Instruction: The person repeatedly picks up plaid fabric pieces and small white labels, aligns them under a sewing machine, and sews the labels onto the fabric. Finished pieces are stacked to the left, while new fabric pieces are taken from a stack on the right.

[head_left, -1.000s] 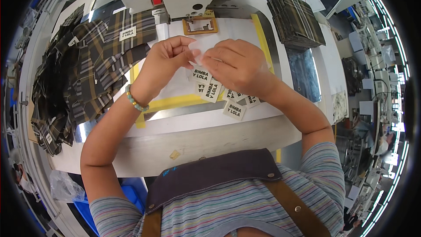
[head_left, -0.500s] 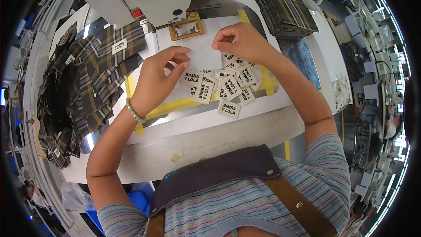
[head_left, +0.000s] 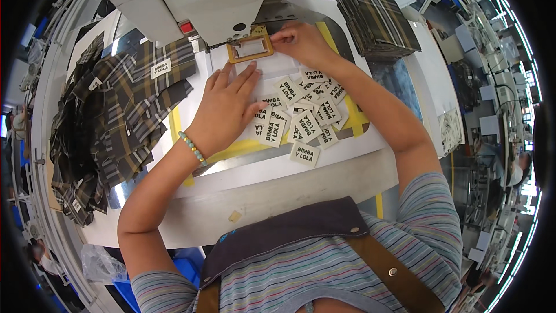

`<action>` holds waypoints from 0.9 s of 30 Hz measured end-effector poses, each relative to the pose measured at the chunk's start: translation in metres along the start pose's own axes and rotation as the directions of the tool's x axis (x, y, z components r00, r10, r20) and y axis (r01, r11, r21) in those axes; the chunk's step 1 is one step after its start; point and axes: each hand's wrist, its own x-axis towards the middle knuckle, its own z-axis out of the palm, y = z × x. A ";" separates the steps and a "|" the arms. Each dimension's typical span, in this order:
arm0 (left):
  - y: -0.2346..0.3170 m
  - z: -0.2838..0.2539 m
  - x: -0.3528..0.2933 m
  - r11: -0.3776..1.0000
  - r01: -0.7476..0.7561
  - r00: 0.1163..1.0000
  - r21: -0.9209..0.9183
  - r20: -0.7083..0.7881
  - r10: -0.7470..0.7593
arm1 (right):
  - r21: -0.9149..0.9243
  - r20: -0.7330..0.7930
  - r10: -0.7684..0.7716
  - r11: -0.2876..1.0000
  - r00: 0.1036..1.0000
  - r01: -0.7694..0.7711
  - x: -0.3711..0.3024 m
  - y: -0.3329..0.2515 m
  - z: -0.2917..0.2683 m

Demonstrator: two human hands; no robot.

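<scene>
Up top, the right hand (head_left: 298,39) pinches what seems a small label by the brass clamp frame (head_left: 250,50), its fingertips partly hidden. Flat and open, the left hand (head_left: 225,107) covers some white labels (head_left: 307,117) on the table (head_left: 278,179).

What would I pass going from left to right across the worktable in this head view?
Heap of plaid fabric pieces → left hand, flat on the white table → scattered white labels → right hand at the brass frame → stack of plaid pieces.
</scene>
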 end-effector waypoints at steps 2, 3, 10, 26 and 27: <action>-0.003 -0.002 -0.003 1.000 0.028 1.000 0.007 -0.002 -0.028 | -0.018 0.038 -0.014 1.000 0.999 0.015 -0.007 -0.006 -0.008; -0.005 -0.002 -0.004 0.999 0.041 0.999 0.010 -0.002 -0.041 | -0.021 0.039 -0.065 0.998 0.997 0.066 -0.014 -0.004 -0.012; -0.015 -0.005 -0.009 0.999 0.030 1.000 -0.019 0.008 -0.029 | -0.272 0.186 -0.309 0.896 0.933 0.351 -0.067 -0.023 -0.017; -0.012 -0.001 -0.001 1.000 0.017 0.999 -0.007 0.040 -0.017 | -0.406 0.149 -0.302 0.849 0.942 0.336 -0.071 -0.032 0.011; -0.012 0.000 0.000 1.000 0.009 0.999 0.000 0.032 -0.009 | -0.408 0.150 -0.300 0.849 0.942 0.335 -0.071 -0.033 0.010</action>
